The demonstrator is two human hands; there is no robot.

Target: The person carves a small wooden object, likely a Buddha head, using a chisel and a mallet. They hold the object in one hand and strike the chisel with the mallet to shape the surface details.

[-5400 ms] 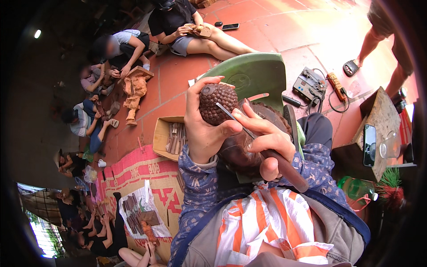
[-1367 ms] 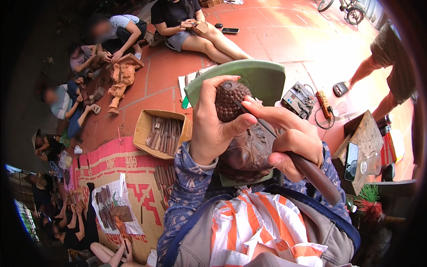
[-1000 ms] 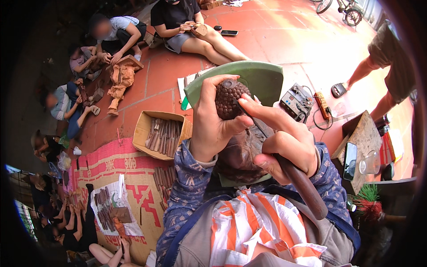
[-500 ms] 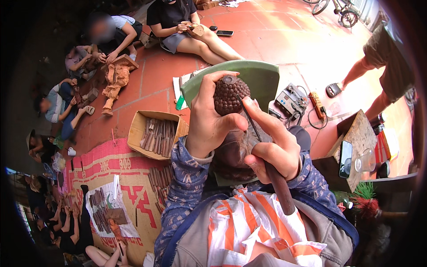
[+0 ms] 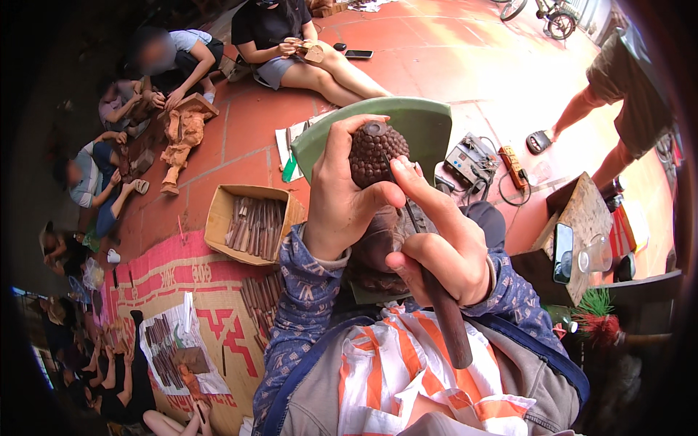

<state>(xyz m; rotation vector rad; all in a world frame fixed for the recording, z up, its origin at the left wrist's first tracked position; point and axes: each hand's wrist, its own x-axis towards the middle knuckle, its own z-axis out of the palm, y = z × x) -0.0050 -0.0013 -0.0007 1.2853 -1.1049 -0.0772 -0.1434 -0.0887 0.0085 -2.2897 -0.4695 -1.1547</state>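
Observation:
A dark brown wooden carving (image 5: 379,154) stands between my hands, its head covered in small round knobs and its lower body partly hidden by my fingers. My left hand (image 5: 338,182) wraps the head from the left, thumb across its lower front. In my right hand (image 5: 451,251) is a carving chisel (image 5: 445,309) with a thick dark wooden handle slanting down toward my lap. Its thin metal shaft runs up under my index finger, and the tip meets the knobs on the right of the head. Behind the carving curves a green plastic chair or basin (image 5: 425,127).
To the left sits a cardboard box (image 5: 218,218) of chisels, beside a red-patterned mat (image 5: 171,272) with more tools. A grey control box (image 5: 471,161) and orange power strip (image 5: 513,168) lie right. A phone (image 5: 563,253) rests on a wooden block. Several people sit around carving.
The chisel's handle end has swung slightly left and down, and my right hand has shifted a little left with it. My left hand keeps its hold on the carving. The view has tilted slightly.

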